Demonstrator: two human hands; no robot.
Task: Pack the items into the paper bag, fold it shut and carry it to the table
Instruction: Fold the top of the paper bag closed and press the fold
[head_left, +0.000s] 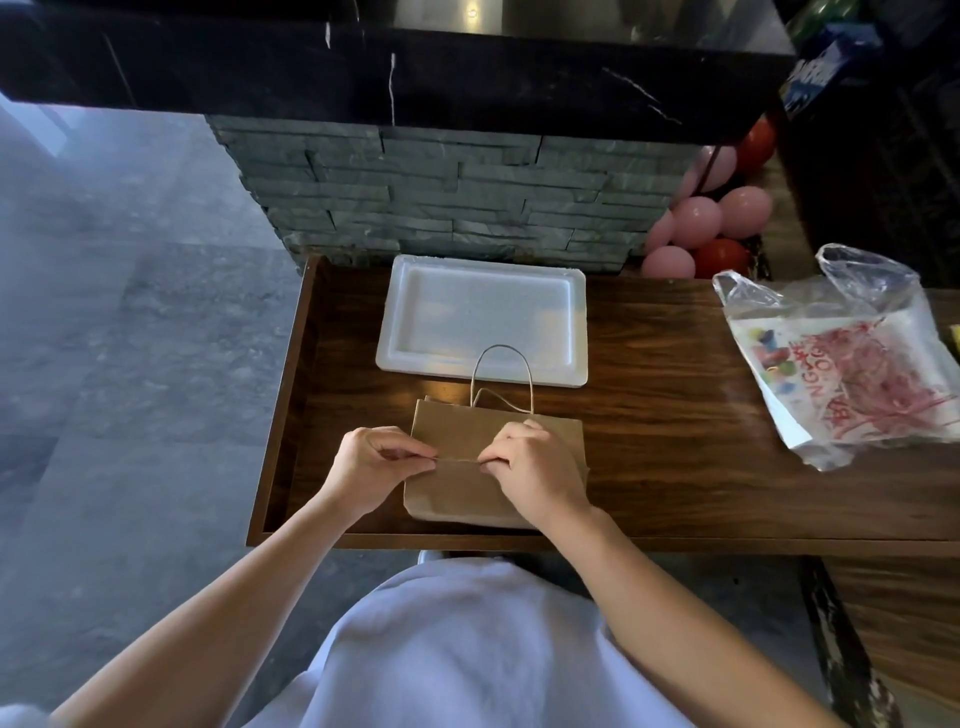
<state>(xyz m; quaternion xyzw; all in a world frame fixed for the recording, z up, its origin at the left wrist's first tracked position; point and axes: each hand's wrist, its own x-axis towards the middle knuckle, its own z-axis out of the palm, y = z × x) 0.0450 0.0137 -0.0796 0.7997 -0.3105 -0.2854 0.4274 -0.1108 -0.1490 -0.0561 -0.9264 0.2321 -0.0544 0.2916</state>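
A brown paper bag (457, 488) lies on the wooden counter (675, 467) near its front edge, its cord handles (501, 379) pointing away from me. My left hand (374, 467) pinches a fold or edge across the bag's middle at its left side. My right hand (530, 467) pinches the same line further right and covers the bag's right part. Whatever is inside the bag is hidden. A white foam tray (483, 322) with nothing in it sits just beyond the bag.
A clear plastic bag with red print (852, 364) lies on the counter's right side. Pink and red balloons (711, 223) sit behind the counter beside a stone-clad wall (441, 192). Grey floor (130, 338) lies to the left.
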